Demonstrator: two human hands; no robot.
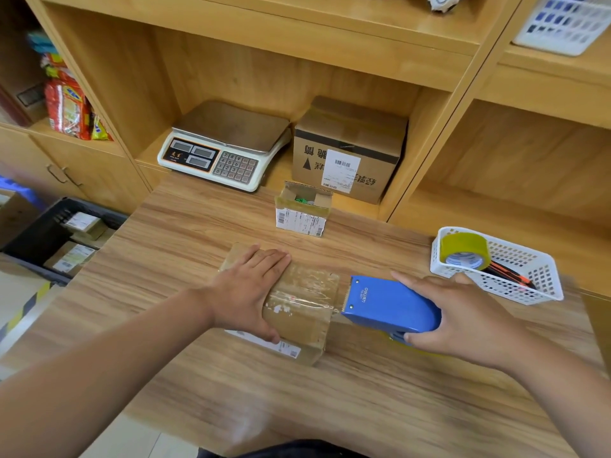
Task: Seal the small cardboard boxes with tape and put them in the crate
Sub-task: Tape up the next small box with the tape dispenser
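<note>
Two risks: the tape (305,294) may wrinkle or tear crooked if the box (297,325) slides on the smooth wood-grain desk (297,408) under the left grip (248,292), spread flat on top; the right grip (463,322) wraps the blue tape dispenser (390,305) at the box's right end. Behind the box, shelving (231,61); to its left, lower, the crate (33,239).

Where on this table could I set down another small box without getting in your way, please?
Free: the bare table left of the taped box, back toward the scale and out to the edge by the crate; also the strip along the near edge. Crowded: the right, where the tape dispenser in the right hand sits beside the white basket.
</note>
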